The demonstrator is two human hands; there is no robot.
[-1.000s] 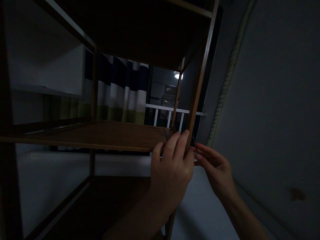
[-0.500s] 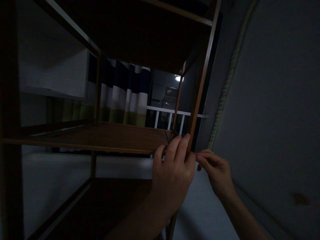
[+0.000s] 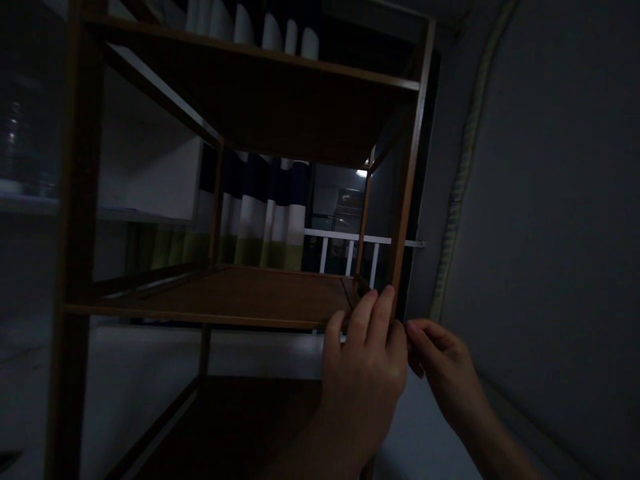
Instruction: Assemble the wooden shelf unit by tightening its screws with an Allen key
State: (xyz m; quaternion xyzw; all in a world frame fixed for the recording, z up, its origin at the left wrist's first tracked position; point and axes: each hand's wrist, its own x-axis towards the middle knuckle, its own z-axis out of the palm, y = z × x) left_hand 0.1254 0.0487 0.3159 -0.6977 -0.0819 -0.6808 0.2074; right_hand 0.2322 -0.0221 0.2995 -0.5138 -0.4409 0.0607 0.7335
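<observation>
A dark brown wooden shelf rack (image 3: 230, 323) with several tiers fills the left and middle of the head view. My left hand (image 3: 365, 360) is closed around its right front corner, where the middle shelf board (image 3: 280, 293) meets the upright post (image 3: 406, 200). Its fingertips rest on the inner side of that post. Just outside the same joint, my right hand (image 3: 443, 357) has thumb and index finger pinched together. Whatever lies in this pinch is too small and dark to make out.
A pale wall (image 3: 550, 200) with a ribbed hose (image 3: 457, 180) runs along the right. Behind the rack are a striped curtain (image 3: 270, 220) and a white railing (image 3: 345, 238). A white cabinet (image 3: 150, 167) stands at left. The light is dim.
The view has shifted, so the rack and both hands appear lower and farther right, with more of the left post and top shelf showing. Both hands stay at the same corner.
</observation>
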